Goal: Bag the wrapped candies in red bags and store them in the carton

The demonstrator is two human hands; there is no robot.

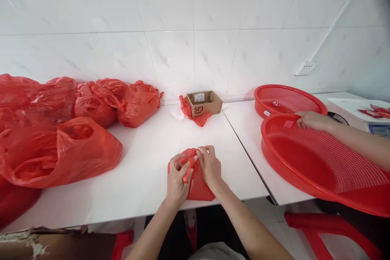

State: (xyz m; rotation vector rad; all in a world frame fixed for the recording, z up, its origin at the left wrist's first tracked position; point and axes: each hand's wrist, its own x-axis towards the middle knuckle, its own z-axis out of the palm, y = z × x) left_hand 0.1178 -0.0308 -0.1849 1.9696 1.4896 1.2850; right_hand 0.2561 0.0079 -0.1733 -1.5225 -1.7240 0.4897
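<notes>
A small red plastic bag (202,189) lies at the front edge of the white table, its top gathered up between my two hands. My left hand (177,180) is closed with thumb and fingers pinching a twisted end of the bag. On the other side, my right hand (210,168) pinches the bag's gathered top near the left fingertips. What the bag contains is hidden by the plastic.
Several filled red bags (138,103) line the left, one large open bag (100,150) nearer. A cardboard box (205,107) stands by the wall. At right, a co-worker's hand (313,121) holds a big red basket (292,178); another red basket (260,103) sits behind. A gap divides the tables.
</notes>
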